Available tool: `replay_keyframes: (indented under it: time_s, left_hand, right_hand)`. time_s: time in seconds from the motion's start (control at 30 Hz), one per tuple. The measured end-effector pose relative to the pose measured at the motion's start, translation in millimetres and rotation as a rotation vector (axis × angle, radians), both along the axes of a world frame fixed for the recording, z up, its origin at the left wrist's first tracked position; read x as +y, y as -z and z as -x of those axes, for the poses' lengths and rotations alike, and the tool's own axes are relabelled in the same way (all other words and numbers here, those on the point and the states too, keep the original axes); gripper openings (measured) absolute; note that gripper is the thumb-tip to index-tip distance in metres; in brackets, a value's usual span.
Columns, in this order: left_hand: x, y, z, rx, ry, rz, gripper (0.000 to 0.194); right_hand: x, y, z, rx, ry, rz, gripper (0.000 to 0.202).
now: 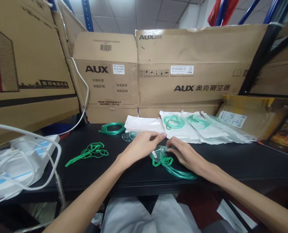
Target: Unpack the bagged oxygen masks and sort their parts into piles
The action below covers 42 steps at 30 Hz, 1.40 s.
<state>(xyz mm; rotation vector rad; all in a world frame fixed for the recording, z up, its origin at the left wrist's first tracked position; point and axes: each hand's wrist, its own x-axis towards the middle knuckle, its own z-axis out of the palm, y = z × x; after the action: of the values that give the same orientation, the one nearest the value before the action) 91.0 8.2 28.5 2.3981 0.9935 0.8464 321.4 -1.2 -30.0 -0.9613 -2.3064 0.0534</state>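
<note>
A clear oxygen mask (160,153) with a green elastic strap (156,162) lies on the black table in front of me, and coiled green tubing (179,173) trails from it to the right. My right hand (184,152) pinches the mask's right edge, its fingers curled. My left hand (145,144) is closed over the mask's upper left side, thumb and fingers together close to the right fingertips; what they grip is hidden. Behind the left hand lies another clear mask (129,136), partly covered.
A loose bundle of green elastic straps (93,151) and a green tubing coil (113,128) lie to the left. Several white packages (194,136) with masks line the back right, beside a white packet (143,124). Cardboard boxes (197,58) stand behind; a power strip (22,165) with cables sits left.
</note>
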Motion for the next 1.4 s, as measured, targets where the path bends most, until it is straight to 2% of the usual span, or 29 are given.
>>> replay_keyframes:
  time_s: [0.1, 0.2, 0.33, 0.43, 0.57, 0.7, 0.83, 0.97, 1.07, 1.13, 1.3, 1.4]
  left_hand:
    - [3.4, 4.3, -2.7, 0.039, 0.051, 0.154, 0.069]
    - [0.8, 3.3, -4.1, 0.103, 0.047, 0.284, 0.075]
    - [-4.0, -3.2, -5.8, 0.147, 0.08, 0.403, 0.073]
    - [-4.7, -5.5, -8.4, 0.206, 0.058, 0.416, 0.065]
    - [-8.6, -2.5, -9.1, 0.298, -0.034, 0.308, 0.054]
    - [-20.5, 5.4, -7.3, 0.324, -0.106, 0.043, 0.044]
    - [-39.1, 12.7, -7.1, 0.418, -0.17, -0.22, 0.043]
    - [-65.6, 8.0, 6.5, 0.501, -0.198, -0.407, 0.035]
    - [-79.5, 2.2, 21.6, 0.451, -0.276, -0.405, 0.031]
    - [-78.8, 3.3, 23.6, 0.398, -0.297, -0.355, 0.03]
    - [-52.4, 15.9, 1.4, 0.361, -0.196, -0.311, 0.034]
    - [-41.2, 17.1, -6.5, 0.315, -0.18, -0.306, 0.035]
  right_hand:
    - [-1.7, -1.3, 0.2, 0.065, -0.041, -0.032, 0.005]
    - [-3.7, -0.3, -0.5, 0.106, -0.068, -0.104, 0.009]
    - [-8.2, 0.1, -1.4, 0.12, -0.072, -0.178, 0.014]
    - [-10.0, -0.9, -2.0, 0.104, -0.084, -0.179, 0.017]
    - [-7.6, -1.0, -3.6, 0.069, -0.108, -0.136, 0.013]
    - [-5.0, 0.1, -3.2, 0.013, -0.137, -0.146, 0.013]
    - [-2.5, 1.7, -2.7, -0.022, -0.163, -0.121, 0.021]
    - [8.3, 5.3, -12.7, -0.031, -0.079, -0.044, 0.03]
    - [15.7, 7.2, -21.2, -0.034, -0.032, -0.03, 0.026]
    - [16.3, 6.8, -22.1, -0.051, -0.037, -0.021, 0.023]
    - [8.2, 2.1, -14.2, -0.061, -0.031, -0.014, 0.021]
    - [4.5, -0.8, -10.9, -0.038, 0.002, -0.017, 0.023]
